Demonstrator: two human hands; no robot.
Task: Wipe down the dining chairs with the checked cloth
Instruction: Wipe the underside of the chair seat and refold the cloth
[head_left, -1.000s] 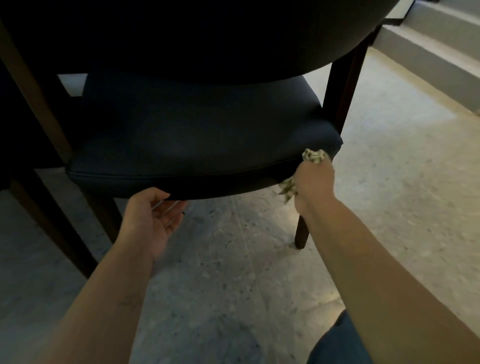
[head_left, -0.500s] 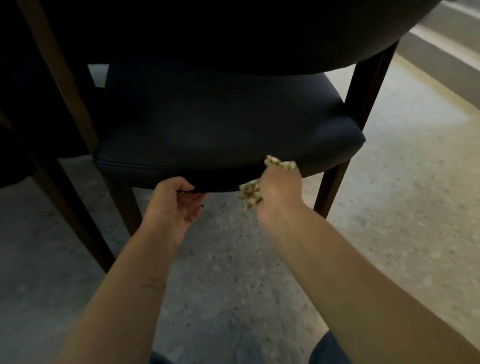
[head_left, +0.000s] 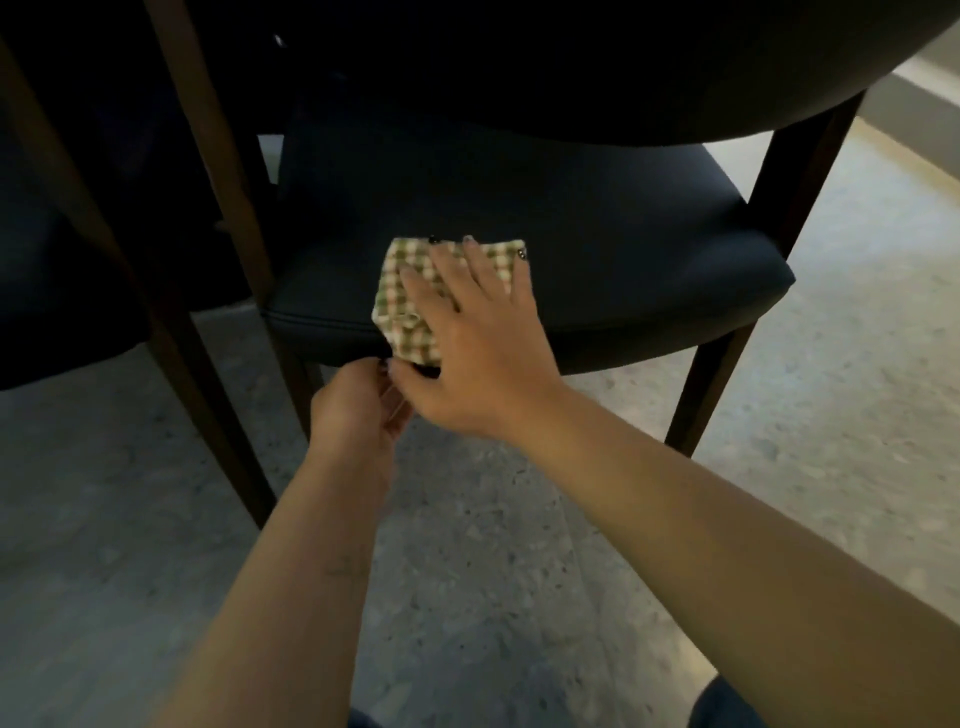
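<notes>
Head view: the right hand (head_left: 475, 332) lies flat with straight, spread fingers pressing the checked cloth (head_left: 410, 291) onto the dark seat (head_left: 623, 249) of the dining chair, near its front left corner. Half a second ago that hand was bunched around the cloth, held crumpled against the seat's front edge; now the cloth is spread out on top of the cushion. The left hand (head_left: 358, 410) has risen to the seat's front edge, fingers curled just under the right thumb; whether it grasps anything I cannot tell. Wooden chair legs (head_left: 711, 384) stand on speckled floor (head_left: 467, 571).
</notes>
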